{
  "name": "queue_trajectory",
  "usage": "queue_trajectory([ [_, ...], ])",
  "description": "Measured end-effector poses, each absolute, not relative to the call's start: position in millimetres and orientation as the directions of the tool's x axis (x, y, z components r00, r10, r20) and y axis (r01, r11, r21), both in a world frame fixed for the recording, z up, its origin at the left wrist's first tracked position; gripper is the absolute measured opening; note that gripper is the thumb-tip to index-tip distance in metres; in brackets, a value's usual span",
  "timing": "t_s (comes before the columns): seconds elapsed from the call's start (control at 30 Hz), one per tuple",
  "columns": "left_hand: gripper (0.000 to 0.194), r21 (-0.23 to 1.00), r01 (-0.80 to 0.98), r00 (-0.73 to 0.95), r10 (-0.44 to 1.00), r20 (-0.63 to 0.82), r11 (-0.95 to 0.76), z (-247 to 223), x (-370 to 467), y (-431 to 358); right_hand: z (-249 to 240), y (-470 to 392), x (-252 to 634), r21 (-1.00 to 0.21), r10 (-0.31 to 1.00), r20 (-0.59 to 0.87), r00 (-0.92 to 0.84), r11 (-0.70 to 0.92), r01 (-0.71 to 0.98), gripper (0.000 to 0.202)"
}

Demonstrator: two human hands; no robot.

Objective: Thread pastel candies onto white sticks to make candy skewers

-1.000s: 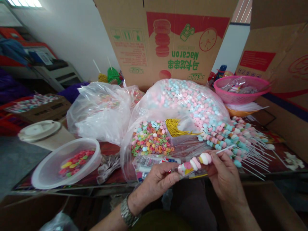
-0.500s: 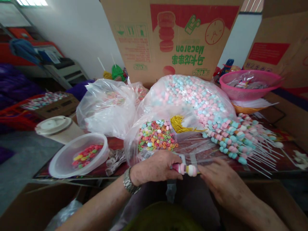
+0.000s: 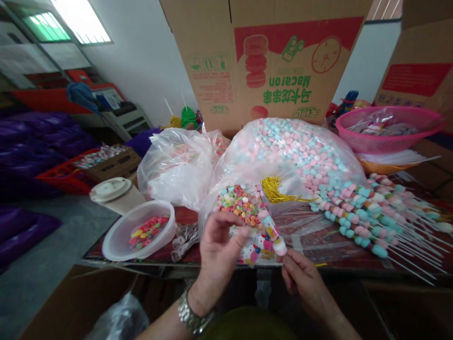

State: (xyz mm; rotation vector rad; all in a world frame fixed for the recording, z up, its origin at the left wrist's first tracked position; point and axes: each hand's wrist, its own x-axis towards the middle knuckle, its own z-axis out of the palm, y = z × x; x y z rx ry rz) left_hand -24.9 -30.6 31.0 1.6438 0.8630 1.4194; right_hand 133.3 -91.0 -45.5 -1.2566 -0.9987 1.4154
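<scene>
From my remote seat, the leftmost thing near the table (image 3: 186,216) is a lidded canister (image 3: 122,202). Just right of it, a translucent plastic bowl (image 3: 118,238) keeps a few cereal rings (image 3: 150,231) together, its wall presumably stopping them rolling. My left hand (image 3: 218,250) has its grip open, thumb and fingers curved apart, beside the marshmallow skewer (image 3: 271,232) but, as far as I can tell, not closed on it. The skewer slants up and leftward above the table's front edge; I judge the tilt leaves its upper part clear. My right hand (image 3: 300,275) pinches its lower end, so that grip alone seems to support it. Farther right, finished-looking skewers (image 3: 361,215) lie piled, sticks towards the right, probably to keep the candy ends aligned.
</scene>
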Motion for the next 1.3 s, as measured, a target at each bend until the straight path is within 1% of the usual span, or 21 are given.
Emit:
queue_trajectory([
  [0.03, 0.034, 0.948, -0.155, -0.007, 0.960, 0.279, -0.277, 27, -29, -27, -42, -92, 134, -0.948, 0.965, -0.254, -0.063, -0.261, -0.184, 0.039],
  [0.07, 0.043, 0.943, -0.317, -0.042, 0.995, 0.093, -0.102, 24, -31, -23, -39, -94, 134, -0.919, 0.945, -0.301, -0.129, -0.324, -0.224, 0.040],
  [0.1, 0.051, 0.894, -0.445, 0.032, 0.998, -0.051, 0.060, 22, -31, -18, -36, -95, 132, -0.891, 0.921, -0.338, -0.193, -0.379, -0.250, 0.040],
  [0.13, 0.056, 0.829, -0.523, 0.147, 0.979, -0.139, 0.196, 20, -28, -14, -33, -97, 128, -0.867, 0.899, -0.363, -0.243, -0.422, -0.265, 0.041],
  [0.2, 0.052, 0.731, -0.593, 0.287, 0.937, -0.198, 0.336, 19, -18, -11, -29, -97, 118, -0.840, 0.875, -0.385, -0.294, -0.464, -0.282, 0.040],
  [0.27, 0.042, 0.703, -0.607, 0.318, 0.924, -0.213, 0.371, 19, -5, -13, -27, -95, 109, -0.865, 0.899, -0.352, -0.262, -0.419, -0.275, 0.038],
  [0.33, 0.037, 0.704, -0.593, 0.325, 0.916, -0.236, 0.392, 17, 8, -20, -27, -91, 104, -0.919, 0.936, -0.295, -0.191, -0.333, -0.212, 0.043],
  [0.47, 0.036, 0.678, -0.594, 0.312, 0.901, -0.302, 0.433, 12, 16, -26, -29, -87, 107, -0.986, 0.985, -0.165, -0.041, -0.166, -0.017, 0.048],
  [0.53, 0.034, 0.658, -0.621, 0.293, 0.905, -0.309, 0.426, 12, 12, -21, -30, -92, 112, -0.989, 0.994, -0.101, -0.049, -0.095, 0.110, 0.045],
  [0.63, 0.037, 0.655, -0.628, 0.264, 0.907, -0.330, 0.421, 8, 10, -18, -32, -100, 114, -0.969, 0.991, -0.090, -0.096, -0.065, 0.237, 0.041],
  [0.7, 0.044, 0.668, -0.574, 0.281, 0.880, -0.383, 0.474, 2, 15, -22, -34, -101, 112, -0.965, 0.997, -0.051, -0.058, -0.034, 0.261, 0.038],
  [0.77, 0.047, 0.706, -0.478, 0.284, 0.852, -0.439, 0.523, -7, 22, -31, -37, -97, 108, -0.962, 0.999, 0.039, 0.010, 0.035, 0.271, 0.034],
  [0.83, 0.045, 0.815, -0.334, 0.238, 0.879, -0.413, 0.474, -14, 27, -39, -39, -92, 105, -0.956, 0.992, 0.107, 0.069, 0.084, 0.281, 0.032],
  [0.93, 0.041, 0.951, -0.073, 0.213, 0.936, -0.280, 0.301, -17, 27, -46, -40, -88, 102, -0.948, 0.986, 0.122, 0.109, 0.084, 0.306, 0.034],
  [1.03, 0.046, 0.979, 0.148, 0.339, 0.923, -0.184, 0.141, -7, 18, -48, -36, -85, 107, -0.945, 0.982, 0.134, 0.132, 0.087, 0.315, 0.034],
  [1.1, 0.043, 0.941, 0.318, 0.498, 0.865, -0.065, -0.113, 7, 6, -48, -30, -82, 117, -0.943, 0.982, 0.134, 0.135, 0.084, 0.322, 0.034],
  [1.13, 0.038, 0.874, 0.397, 0.560, 0.828, 0.011, -0.281, 15, -2, -46, -26, -80, 124, -0.939, 0.984, 0.121, 0.130, 0.071, 0.338, 0.035],
  [1.2, 0.034, 0.624, 0.543, 0.617, 0.771, 0.159, -0.563, 35, -20, -39, -18, -78, 142, -0.915, 0.992, 0.092, 0.084, 0.051, 0.400, 0.038],
  [1.23, 0.030, 0.447, 0.635, 0.550, 0.775, 0.310, -0.630, 44, -29, -33, -14, -78, 151, -0.896, 0.996, 0.083, 0.042, 0.056, 0.440, 0.039],
  [1.27, 0.023, 0.259, 0.699, 0.538, 0.729, 0.423, -0.666, 52, -36, -27, -10, -79, 160, -0.875, 0.997, 0.079, -0.011, 0.075, 0.479, 0.040],
  [1.3, 0.027, 0.095, 0.739, 0.556, 0.684, 0.473, -0.667, 58, -41, -20, -7, -80, 167, -0.853, 0.994, 0.082, -0.073, 0.108, 0.511, 0.040],
])
